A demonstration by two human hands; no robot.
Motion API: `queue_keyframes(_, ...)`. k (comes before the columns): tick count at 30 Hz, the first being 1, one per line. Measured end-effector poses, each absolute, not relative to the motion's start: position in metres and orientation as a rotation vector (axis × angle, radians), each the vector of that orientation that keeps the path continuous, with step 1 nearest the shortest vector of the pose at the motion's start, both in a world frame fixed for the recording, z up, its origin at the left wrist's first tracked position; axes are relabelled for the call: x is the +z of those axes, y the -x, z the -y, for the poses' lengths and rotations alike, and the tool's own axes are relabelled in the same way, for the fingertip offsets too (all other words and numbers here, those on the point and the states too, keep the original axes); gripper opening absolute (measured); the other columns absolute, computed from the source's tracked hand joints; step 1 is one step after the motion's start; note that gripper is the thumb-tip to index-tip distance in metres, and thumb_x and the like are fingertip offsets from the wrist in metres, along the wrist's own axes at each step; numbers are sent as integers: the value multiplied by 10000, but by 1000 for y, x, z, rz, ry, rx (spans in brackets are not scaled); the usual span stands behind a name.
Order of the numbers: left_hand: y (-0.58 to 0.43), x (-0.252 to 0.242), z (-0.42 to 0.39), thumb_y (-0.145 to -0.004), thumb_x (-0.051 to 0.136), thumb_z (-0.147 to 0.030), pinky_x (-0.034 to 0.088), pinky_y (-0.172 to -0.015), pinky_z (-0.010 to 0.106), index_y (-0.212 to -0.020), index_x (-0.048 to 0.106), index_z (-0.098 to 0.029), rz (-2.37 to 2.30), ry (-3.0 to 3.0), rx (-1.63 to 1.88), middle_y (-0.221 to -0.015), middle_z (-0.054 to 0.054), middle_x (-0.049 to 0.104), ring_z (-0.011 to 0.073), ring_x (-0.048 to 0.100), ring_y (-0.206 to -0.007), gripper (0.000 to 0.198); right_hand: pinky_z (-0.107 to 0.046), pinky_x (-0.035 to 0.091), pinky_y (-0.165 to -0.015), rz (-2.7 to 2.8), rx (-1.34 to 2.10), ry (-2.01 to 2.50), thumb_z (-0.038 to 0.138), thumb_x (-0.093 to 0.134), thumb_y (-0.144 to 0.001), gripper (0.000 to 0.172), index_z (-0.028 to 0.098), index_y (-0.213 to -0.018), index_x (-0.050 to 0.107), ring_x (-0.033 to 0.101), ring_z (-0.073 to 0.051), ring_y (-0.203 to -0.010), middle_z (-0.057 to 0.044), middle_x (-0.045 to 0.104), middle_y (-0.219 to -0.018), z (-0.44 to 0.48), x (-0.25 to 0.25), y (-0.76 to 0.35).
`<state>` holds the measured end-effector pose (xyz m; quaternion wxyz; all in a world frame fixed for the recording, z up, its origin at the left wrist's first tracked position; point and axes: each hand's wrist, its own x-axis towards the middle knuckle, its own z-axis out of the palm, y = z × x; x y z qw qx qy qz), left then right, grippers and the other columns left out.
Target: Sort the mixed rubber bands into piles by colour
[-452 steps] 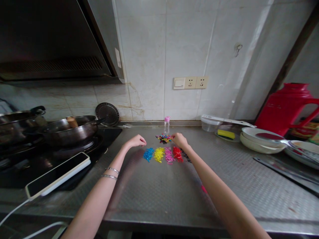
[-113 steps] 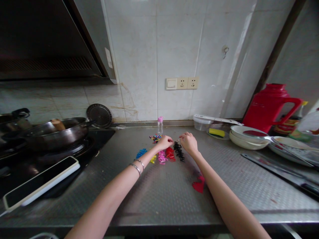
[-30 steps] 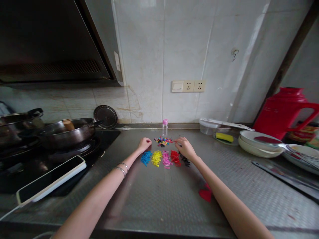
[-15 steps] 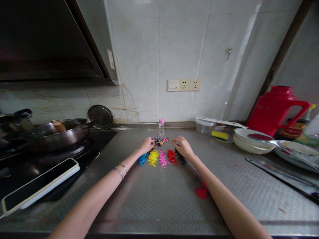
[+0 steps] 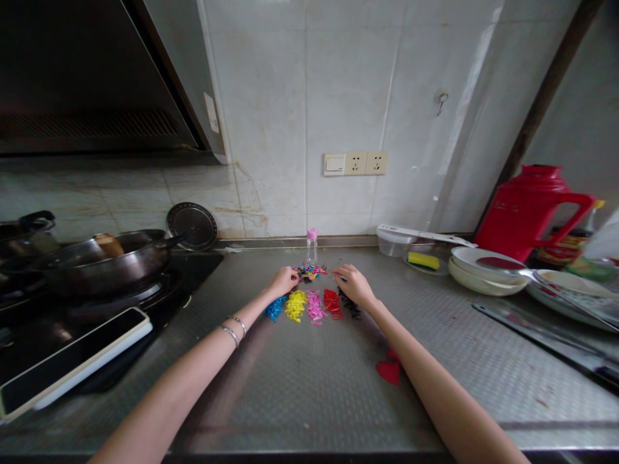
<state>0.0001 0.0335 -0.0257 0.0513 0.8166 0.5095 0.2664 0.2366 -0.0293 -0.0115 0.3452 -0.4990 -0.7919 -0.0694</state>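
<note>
A mixed heap of small coloured rubber bands [image 5: 310, 273] lies on the steel counter. In front of it, sorted piles run from left to right: blue bands [image 5: 275, 309], yellow bands [image 5: 295, 305], pink bands [image 5: 315, 307], red bands [image 5: 332, 303] and black bands [image 5: 350, 305]. At the heap's left edge, above the blue pile, my left hand [image 5: 283, 281] has its fingertips pinched together. My right hand [image 5: 354, 283] is at the heap's right side, partly covering the black pile, fingers curled and closed. Whatever either hand holds is too small to make out. Behind the heap stands a clear bottle with a pink cap [image 5: 312, 245].
A phone [image 5: 72, 361] rests by the stove at left, near a steel pan [image 5: 104, 267]. At right are a plastic tub [image 5: 394, 241], a yellow sponge [image 5: 423, 260], stacked bowls [image 5: 483, 277], a knife [image 5: 532, 338] and a red thermos [image 5: 525, 212]. A red piece [image 5: 388, 371] lies beside my right forearm.
The whole view has shifted slightly. Both hands stay in nearly the same places, and the piles look unchanged.
</note>
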Motion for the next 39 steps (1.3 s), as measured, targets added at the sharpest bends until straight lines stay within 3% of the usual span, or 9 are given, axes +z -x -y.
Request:
queue_keyframes(13, -21, -11, -28, -663, 533, -213, 382, -597, 215, -695, 676, -127, -1432, -2378, 1045, -670, 48, 614, 118, 523, -615, 170, -222, 372, -748, 2034, -181, 1288, 220, 409, -800, 239, 200, -926, 611, 508, -139, -828, -42, 595, -846, 27, -14, -240)
queue_keyframes(21, -67, -14, -1, -627, 539, -155, 385, -599, 206, -719, 680, -130, -1101, -2437, 779, -668, 30, 646, 116, 539, -626, 170, -232, 385, -744, 2016, -166, 1295, 204, 417, -784, 245, 196, -935, 610, 519, -141, -809, -42, 605, -842, 26, -16, -243)
queue_keyframes(26, -62, -17, -1, -628, 555, -205, 367, -557, 206, -765, 681, -122, -1101, -2428, 752, -671, 32, 650, 112, 523, -586, 204, -231, 384, -746, 2020, -170, 1293, 195, 421, -779, 245, 195, -932, 611, 519, -140, -810, -41, 607, -837, 25, -17, -243)
queue_keyframes(39, 32, -29, -36, -633, 575, -392, 373, -545, 223, -690, 664, -100, -1419, -1938, 1155, -636, 58, 644, 137, 539, -590, 311, -234, 368, -783, 2026, -142, 1357, 210, 409, -794, 251, 189, -945, 607, 507, -145, -860, -51, 599, -882, 28, -15, -241)
